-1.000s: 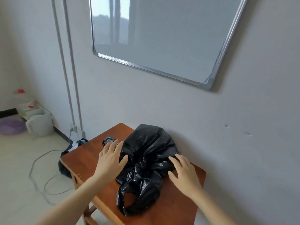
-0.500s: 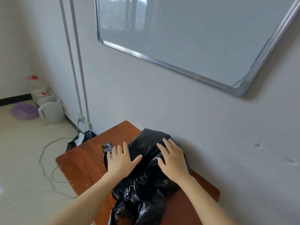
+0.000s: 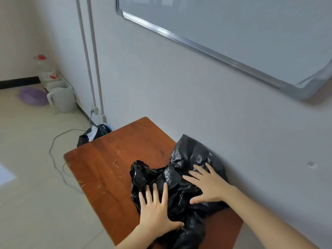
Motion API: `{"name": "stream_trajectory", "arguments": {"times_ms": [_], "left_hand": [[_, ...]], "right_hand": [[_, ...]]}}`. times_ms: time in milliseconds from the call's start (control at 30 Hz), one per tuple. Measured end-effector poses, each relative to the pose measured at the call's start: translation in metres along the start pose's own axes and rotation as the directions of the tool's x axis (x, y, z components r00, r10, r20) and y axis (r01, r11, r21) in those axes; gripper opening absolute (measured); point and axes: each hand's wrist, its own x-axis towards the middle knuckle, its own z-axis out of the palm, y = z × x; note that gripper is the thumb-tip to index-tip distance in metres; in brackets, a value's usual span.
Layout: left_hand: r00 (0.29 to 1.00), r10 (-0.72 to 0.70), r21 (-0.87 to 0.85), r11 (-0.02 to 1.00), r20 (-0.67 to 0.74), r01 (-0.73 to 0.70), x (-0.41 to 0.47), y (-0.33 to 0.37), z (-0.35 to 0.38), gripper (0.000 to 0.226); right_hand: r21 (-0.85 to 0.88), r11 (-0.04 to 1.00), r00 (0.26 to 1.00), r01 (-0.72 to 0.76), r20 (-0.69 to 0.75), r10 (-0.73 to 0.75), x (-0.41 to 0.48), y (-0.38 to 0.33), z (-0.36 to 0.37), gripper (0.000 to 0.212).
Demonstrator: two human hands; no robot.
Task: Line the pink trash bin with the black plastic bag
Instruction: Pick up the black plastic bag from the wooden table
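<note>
Left hand (image 3: pixel 155 215): fingers (image 3: pixel 154 192) spread apart and lying flat on the black bag (image 3: pixel 179 178), thumb pointing right onto a fold, not pinching anything. Right hand (image 3: pixel 209 186): fingers (image 3: pixel 199 169) likewise splayed and lying palm-down on the bag's upper part, nothing clamped. Both hands are pressing or flattening, not gripping.

The bag is sitting crumpled on the wooden table (image 3: pixel 115 159), bunched against the table's right edge by the wall (image 3: pixel 179 96), running from about mid-table down to the near right corner. One lobe is sticking out toward the table's middle, and a tail is hanging off the near edge. The table's left half and far corner are showing only scratches.

No pink bin is showing up in view, so I can't tell where it is. Off the table's far left corner, another dark bag (image 3: pixel 93 135) with paper in it is sitting on the floor (image 3: pixel 36 177) beside a cable (image 3: pixel 53 151).

My read: we're in the early step, smoothing or feeling out the bag to find its mouth; lining hasn't started.

Next move probably calls for switching from flat palms to a pinch: locating the open rim, separating the two layers, and shaking the bag open. Thin film is probably clinging to itself, so rubbing the edge between the fingers should help. Then the bin needs finding.
</note>
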Motion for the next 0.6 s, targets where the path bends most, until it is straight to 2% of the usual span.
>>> {"name": "stream_trajectory", "arguments": {"times_ms": [100,267,367,433,500,567,600], "left_hand": [[1.000,0.017,0.052,0.999,0.002,-0.017,-0.001,0.001,0.014,0.120],[0.999,0.016,0.099,0.995,-0.043,-0.012,-0.004,0.004,0.024,0.105],[0.994,0.014,0.111,0.994,-0.109,-0.002,-0.008,0.003,0.025,0.095],[0.976,0.058,0.105,0.994,-0.208,-0.036,-0.011,0.000,0.025,0.090],[0.949,0.087,0.174,0.984,-0.302,-0.034,-0.016,-0.007,0.022,0.085],[0.924,0.100,0.201,0.979,-0.368,-0.026,-0.024,-0.013,0.019,0.074],[0.929,0.111,0.153,0.986,-0.352,-0.061,-0.028,-0.014,0.015,0.068]], "right_hand": [[0.052,0.999,1.000,-0.005,0.029,0.004,-0.019,0.000,0.033,0.107],[0.097,0.995,0.997,-0.017,-0.074,0.024,-0.034,-0.006,0.059,0.092],[0.124,0.992,0.984,-0.016,-0.173,0.038,-0.039,-0.010,0.060,0.086],[0.080,0.997,0.962,-0.001,-0.272,0.023,-0.041,-0.008,0.064,0.088],[0.071,0.996,0.938,-0.051,-0.339,0.072,-0.043,-0.009,0.066,0.089],[0.158,0.987,0.914,-0.002,-0.401,0.066,-0.044,-0.013,0.064,0.074],[0.222,0.975,0.906,0.003,-0.413,0.091,-0.045,-0.016,0.061,0.066]]}}
